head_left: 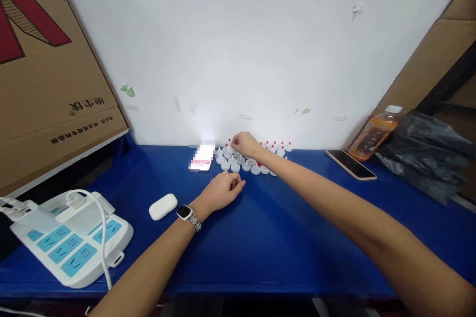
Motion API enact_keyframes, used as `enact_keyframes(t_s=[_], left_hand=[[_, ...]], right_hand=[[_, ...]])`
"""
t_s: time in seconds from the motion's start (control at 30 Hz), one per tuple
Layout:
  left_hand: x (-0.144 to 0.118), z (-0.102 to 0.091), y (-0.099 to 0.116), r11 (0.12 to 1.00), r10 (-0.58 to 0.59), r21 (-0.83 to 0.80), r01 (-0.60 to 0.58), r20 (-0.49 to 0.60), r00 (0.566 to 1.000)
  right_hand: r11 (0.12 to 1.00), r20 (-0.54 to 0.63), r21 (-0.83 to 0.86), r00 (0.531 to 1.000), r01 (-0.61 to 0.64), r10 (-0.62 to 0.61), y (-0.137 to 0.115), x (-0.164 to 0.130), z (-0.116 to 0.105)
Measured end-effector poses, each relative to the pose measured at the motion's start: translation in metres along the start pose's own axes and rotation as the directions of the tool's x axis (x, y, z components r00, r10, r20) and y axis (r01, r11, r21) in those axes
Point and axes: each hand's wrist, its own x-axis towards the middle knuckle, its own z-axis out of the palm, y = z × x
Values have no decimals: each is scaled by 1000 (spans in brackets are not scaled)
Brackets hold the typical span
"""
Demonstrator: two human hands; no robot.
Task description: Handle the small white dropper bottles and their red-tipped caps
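Note:
A cluster of white nozzle caps [235, 165] stands on the blue table [260, 242] against the wall. Many at the back and right carry small red tips; those in front look bare. My right hand [246, 144] reaches over the cluster, thumb and fingers pinched together beside a red-tipped cap [229, 144] at its back left. Whether it grips that cap or a small piece is hidden. Just in front of the cluster, my left hand [223, 191] rests low over the table with curled fingers, and what they hold, if anything, does not show. A watch [185, 212] is on the left wrist.
Left of the caps lies a bright, partly blurred phone-like object [202, 157]. A white oval case [163, 206] and a power strip [74, 242] with a cable are at left. At right are a phone [350, 164], a drink bottle [374, 133] and a black plastic bag [427, 153].

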Motion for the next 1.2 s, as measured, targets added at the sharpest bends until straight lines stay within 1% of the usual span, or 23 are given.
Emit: enact_keyframes(t_s=[0.1,0.2,0.27,0.37,0.47,0.57,0.67,0.77,0.83,0.87,1.03,1.2], left_hand=[[0,-1,0,1000,0,-10,0,0,1000],[0,-1,1,1000,-9,-16,9,-2,1000],[0,-1,1,1000,-8,-23,8,-4,1000],[1,0,1,1000,-6,-19,5,-6,1000],[1,0,0,1000,-18,-1,18,-8,1000],[1,0,0,1000,-17,9,17,-2,1000],[0,-1,1,1000,-18,8,18,-1,1000],[0,-1,1,1000,-21,-1,21,0,1000],[1,-1,0,1000,-20,-5,20,3,1000],[1,-1,0,1000,-20,-5,20,4,1000],[1,-1,0,1000,-22,2,22,2,1000],[1,-1,1,1000,-23,11,23,9,1000]], right_hand=[[1000,-1,24,1000,10,-10,6,2,1],[998,-41,57,999,34,-32,8,3,-1],[997,-61,51,997,52,-49,6,2,-4],[997,-27,-18,997,70,-70,2,-1,-7],[995,17,-69,997,75,-74,-3,-1,-4],[995,32,-52,996,83,-81,-6,3,2],[997,52,8,996,74,-74,-6,8,7],[996,8,50,997,75,-76,-3,11,5],[996,-24,41,997,79,-78,0,12,0],[996,-23,26,997,81,-80,1,12,-2],[986,75,-90,988,140,-134,-2,10,-4],[986,92,-92,987,142,-133,-9,13,7]])
